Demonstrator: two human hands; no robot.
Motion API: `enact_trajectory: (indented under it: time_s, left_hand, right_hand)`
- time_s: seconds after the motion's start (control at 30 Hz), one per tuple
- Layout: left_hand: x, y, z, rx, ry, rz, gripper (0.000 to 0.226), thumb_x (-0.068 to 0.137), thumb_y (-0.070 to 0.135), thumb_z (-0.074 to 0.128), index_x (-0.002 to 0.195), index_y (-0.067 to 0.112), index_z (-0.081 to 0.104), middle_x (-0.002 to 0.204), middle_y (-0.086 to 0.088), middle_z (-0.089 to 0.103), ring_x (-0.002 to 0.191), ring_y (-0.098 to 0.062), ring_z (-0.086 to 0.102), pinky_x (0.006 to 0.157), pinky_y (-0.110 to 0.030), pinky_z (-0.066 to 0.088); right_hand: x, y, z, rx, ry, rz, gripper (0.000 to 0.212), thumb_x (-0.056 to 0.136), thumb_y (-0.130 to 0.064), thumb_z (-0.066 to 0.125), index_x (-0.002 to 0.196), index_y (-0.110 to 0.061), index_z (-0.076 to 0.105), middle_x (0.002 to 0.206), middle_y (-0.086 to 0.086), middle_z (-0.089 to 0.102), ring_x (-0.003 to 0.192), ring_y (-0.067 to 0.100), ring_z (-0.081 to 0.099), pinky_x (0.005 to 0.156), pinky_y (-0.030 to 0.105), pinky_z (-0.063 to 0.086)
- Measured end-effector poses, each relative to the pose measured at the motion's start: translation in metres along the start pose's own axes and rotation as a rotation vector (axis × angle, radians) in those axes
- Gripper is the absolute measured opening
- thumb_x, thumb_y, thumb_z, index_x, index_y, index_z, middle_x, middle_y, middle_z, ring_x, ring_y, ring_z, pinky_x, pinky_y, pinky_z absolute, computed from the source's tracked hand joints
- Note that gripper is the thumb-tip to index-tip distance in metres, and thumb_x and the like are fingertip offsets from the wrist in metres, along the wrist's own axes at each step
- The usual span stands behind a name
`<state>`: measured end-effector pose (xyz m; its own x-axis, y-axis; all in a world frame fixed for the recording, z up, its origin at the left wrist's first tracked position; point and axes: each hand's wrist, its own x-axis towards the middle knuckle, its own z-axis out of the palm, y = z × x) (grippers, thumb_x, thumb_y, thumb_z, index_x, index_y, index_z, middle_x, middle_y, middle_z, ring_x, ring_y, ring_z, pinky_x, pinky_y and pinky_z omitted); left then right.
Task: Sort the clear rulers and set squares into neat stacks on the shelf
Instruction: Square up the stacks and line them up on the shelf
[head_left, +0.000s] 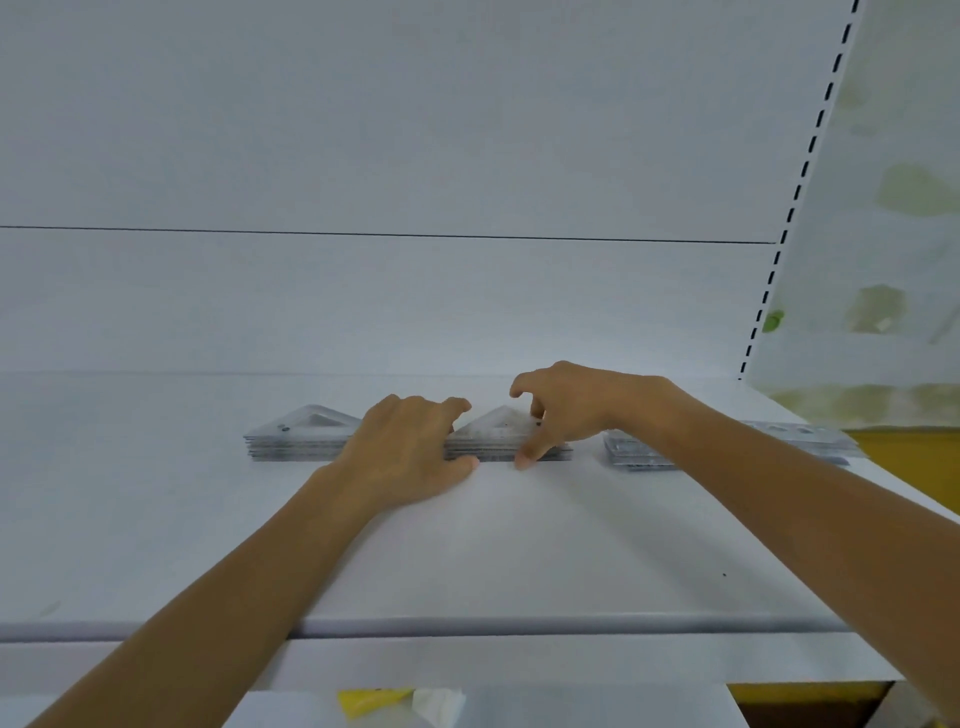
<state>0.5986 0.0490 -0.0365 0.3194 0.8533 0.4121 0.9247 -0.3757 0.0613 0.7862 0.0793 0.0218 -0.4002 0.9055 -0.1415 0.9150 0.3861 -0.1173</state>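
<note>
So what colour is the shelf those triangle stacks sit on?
Plain white. The shelf under the middle set square stack shows best in the head view.

Head view, forward-down, seemingly close over shelf (519, 545)

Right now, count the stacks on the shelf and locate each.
3. Left set-square stack, left of the left hand; middle set-square stack, between it and the right hand; ruler stack at right, partly behind the right forearm. Arms may hide more.

You see three flat, clear stacks in a row mid-frame on the shelf (519, 545): left stack (296, 441) and middle stack (498, 434) are set squares, right stack (628, 454) longer rulers.
</note>
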Motion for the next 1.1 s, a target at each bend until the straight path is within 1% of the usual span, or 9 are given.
enact_trajectory:
  time_s: [0.13,0.33,0.47,0.63,0.7,0.8,0.93,1.0,1.1]
  left_hand:
    - [0.001,0.001,-0.001,0.040,-0.017,-0.013,0.049,0.086,0.041,0.046,0.132,0.024,0.041,0.108,0.006,0.062,0.102,-0.018,0.055,0.089,-0.029,0.033]
    - [0.000,0.001,-0.001,0.051,-0.060,-0.019,0.031,0.093,0.028,0.046,0.119,0.013,0.048,0.106,-0.004,0.061,0.100,-0.025,0.053,0.087,-0.034,0.039]
    - [0.001,-0.001,-0.001,-0.071,-0.101,-0.086,0.037,0.092,0.025,0.051,0.128,0.017,0.045,0.112,-0.007,0.059,0.108,-0.026,0.049,0.091,-0.040,0.042]
    - [0.003,-0.004,-0.002,-0.189,-0.097,-0.106,0.048,0.090,0.024,0.056,0.136,0.019,0.041,0.108,-0.001,0.063,0.107,-0.021,0.052,0.090,-0.036,0.044]
    - [0.001,-0.003,-0.001,-0.180,-0.077,-0.096,0.048,0.089,0.026,0.055,0.134,0.020,0.042,0.105,0.001,0.064,0.104,-0.020,0.054,0.089,-0.036,0.045]
    - [-0.001,-0.001,0.000,-0.132,-0.031,-0.099,0.052,0.084,0.043,0.051,0.132,0.023,0.044,0.107,0.003,0.062,0.105,-0.019,0.053,0.087,-0.032,0.042]
    - [0.000,0.002,0.001,-0.085,-0.026,-0.098,0.055,0.087,0.055,0.046,0.133,0.024,0.042,0.116,0.000,0.059,0.110,-0.021,0.052,0.086,-0.032,0.038]
    - [0.001,0.002,-0.001,-0.075,-0.023,-0.090,0.050,0.090,0.050,0.044,0.132,0.023,0.042,0.113,-0.002,0.060,0.107,-0.022,0.052,0.084,-0.033,0.040]
    - [0.000,0.001,-0.001,-0.066,-0.026,-0.072,0.045,0.092,0.041,0.045,0.133,0.024,0.041,0.112,-0.001,0.061,0.106,-0.021,0.053,0.084,-0.033,0.040]
  right_hand:
    - [-0.008,0.005,-0.010,-0.078,-0.060,0.045,0.064,0.069,-0.043,0.076,0.121,-0.020,0.047,0.110,-0.007,0.054,0.098,0.016,0.052,0.081,0.031,0.045]
    - [-0.004,-0.005,-0.001,-0.187,-0.011,0.026,0.045,0.072,-0.025,0.073,0.109,-0.006,0.056,0.111,0.009,0.058,0.095,0.029,0.061,0.068,0.033,0.045]
    - [-0.003,-0.009,-0.002,-0.221,-0.014,0.023,0.046,0.072,-0.025,0.076,0.108,-0.007,0.055,0.107,0.006,0.056,0.088,0.026,0.059,0.075,0.037,0.050]
    - [-0.004,-0.009,-0.004,-0.236,-0.008,0.027,0.036,0.069,-0.028,0.079,0.085,-0.012,0.050,0.087,0.000,0.049,0.073,0.022,0.053,0.060,0.028,0.042]
    - [-0.004,-0.010,-0.004,-0.238,-0.010,0.042,0.039,0.069,-0.029,0.079,0.090,-0.009,0.053,0.091,0.002,0.053,0.077,0.024,0.056,0.062,0.029,0.043]
    - [-0.003,-0.012,-0.006,-0.237,-0.029,0.075,0.062,0.067,-0.038,0.079,0.116,-0.009,0.053,0.109,0.004,0.058,0.094,0.024,0.060,0.066,0.029,0.045]
    - [0.002,-0.014,-0.012,-0.151,-0.106,0.062,0.101,0.063,-0.050,0.078,0.143,-0.036,0.018,0.131,-0.002,0.046,0.118,0.022,0.047,0.093,0.036,0.043]
    - [0.007,-0.020,-0.011,-0.086,-0.139,0.024,0.100,0.066,-0.049,0.076,0.143,-0.043,0.013,0.140,-0.004,0.040,0.116,0.019,0.045,0.087,0.030,0.042]
    - [0.016,-0.028,-0.007,-0.074,-0.180,-0.001,0.088,0.069,-0.045,0.075,0.141,-0.041,0.024,0.143,-0.006,0.034,0.111,0.019,0.047,0.076,0.027,0.046]
